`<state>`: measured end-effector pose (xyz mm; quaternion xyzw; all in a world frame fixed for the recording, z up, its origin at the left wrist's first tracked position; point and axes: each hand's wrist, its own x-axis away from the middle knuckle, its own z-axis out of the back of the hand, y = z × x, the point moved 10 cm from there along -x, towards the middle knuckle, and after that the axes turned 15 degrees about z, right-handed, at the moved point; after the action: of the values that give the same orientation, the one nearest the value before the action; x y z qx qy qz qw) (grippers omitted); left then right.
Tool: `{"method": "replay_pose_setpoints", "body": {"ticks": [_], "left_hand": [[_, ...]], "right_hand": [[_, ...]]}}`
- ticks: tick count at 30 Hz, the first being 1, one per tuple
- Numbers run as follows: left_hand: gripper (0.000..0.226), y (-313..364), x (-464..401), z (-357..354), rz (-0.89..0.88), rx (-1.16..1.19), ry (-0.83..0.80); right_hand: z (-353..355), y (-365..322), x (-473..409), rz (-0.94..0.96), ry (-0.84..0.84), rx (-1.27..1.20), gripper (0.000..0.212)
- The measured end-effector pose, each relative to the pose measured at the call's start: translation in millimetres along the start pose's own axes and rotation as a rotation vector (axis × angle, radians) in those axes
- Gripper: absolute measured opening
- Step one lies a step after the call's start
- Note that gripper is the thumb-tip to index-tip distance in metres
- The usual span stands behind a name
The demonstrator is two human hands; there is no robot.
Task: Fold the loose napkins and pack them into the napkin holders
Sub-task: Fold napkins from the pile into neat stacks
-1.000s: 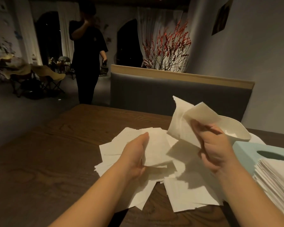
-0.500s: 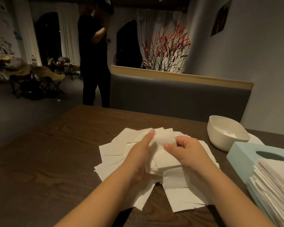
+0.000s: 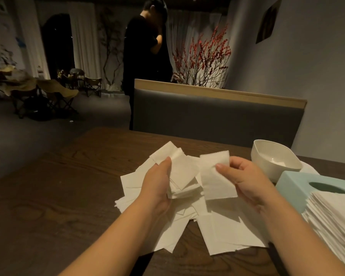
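Two hands work over a dark wood table (image 3: 48,196). Left hand (image 3: 157,184) is curled round a small stack of folded napkins (image 3: 184,176), thumb on top, fingers underneath & out of sight, stack lifted a bit above the loose pile. Right hand (image 3: 245,180) pinches a single folded napkin (image 3: 215,176) btw thumb and fingers, held upright-ish just beside the stack; can't tell if the two touch. Below both, loose napkins (image 3: 223,234) lie spread flat on the table, overlapping, partly hidden by the forearms.

At right, a pale blue napkin holder (image 3: 295,186) w/ an oval slot on top sits near the right hand; its near end is covered by a tall pile of white napkins (image 3: 335,226), which is cut off by the frame edge. Behind the holder, a white bowl (image 3: 275,160), contents hard to make out. Something white lies under/behind the bowl, mostly hidden.

Past the table: a grey padded bench back (image 3: 217,116) w/ a wood top rail, red-berry branches (image 3: 203,58) behind it, and a person in black (image 3: 143,56) standing, lower body hidden by the bench. Far left is dim; folding chairs (image 3: 54,96) barely readable.
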<state>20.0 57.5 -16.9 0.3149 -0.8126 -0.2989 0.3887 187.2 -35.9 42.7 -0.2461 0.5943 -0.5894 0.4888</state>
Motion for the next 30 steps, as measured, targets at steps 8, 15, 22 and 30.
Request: {"method": "replay_pose_setpoints", "body": {"ticks": [8,15,22,30], "left_hand": [[0.023,-16,-1,-19,0.024,-0.234,-0.109],[0.052,-46,6,-34,0.282,-0.085,-0.256],[0.019,-16,17,-23,0.005,-0.061,-0.101],[0.009,-37,61,-49,-0.041,0.026,-0.255]], "right_hand": [[-17,-12,2,0.049,0.027,-0.220,0.017],[-39,13,7,-0.004,0.016,0.068,0.013],[-24,-2,12,-0.042,-0.033,0.106,0.038],[-18,4,66,-0.174,0.012,-0.316,0.019]]}}
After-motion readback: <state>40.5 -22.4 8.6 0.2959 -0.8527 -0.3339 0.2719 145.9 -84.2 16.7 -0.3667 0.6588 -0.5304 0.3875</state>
